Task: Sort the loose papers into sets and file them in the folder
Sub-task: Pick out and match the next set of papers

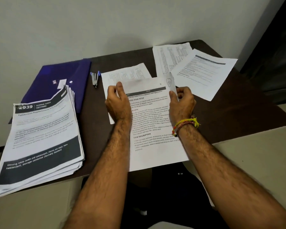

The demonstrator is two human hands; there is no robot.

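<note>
A printed sheet (153, 123) headed with scene setup and task text lies at the table's front middle, overhanging the edge. My left hand (117, 103) pinches its upper left edge with thumb on top. My right hand (182, 101) pinches its upper right corner, which is folded up and shows a circled number. Under it lies another printed sheet (127, 71). A blue folder (56, 80) lies shut at the back left. A thick stack of loose papers (41, 142) sits at the front left, partly on the folder.
A small stapler (94, 79) lies between the folder and the middle sheets. Two more printed sheets (203, 71) overlap at the back right of the dark table (92, 129). A pale wall stands right behind the table.
</note>
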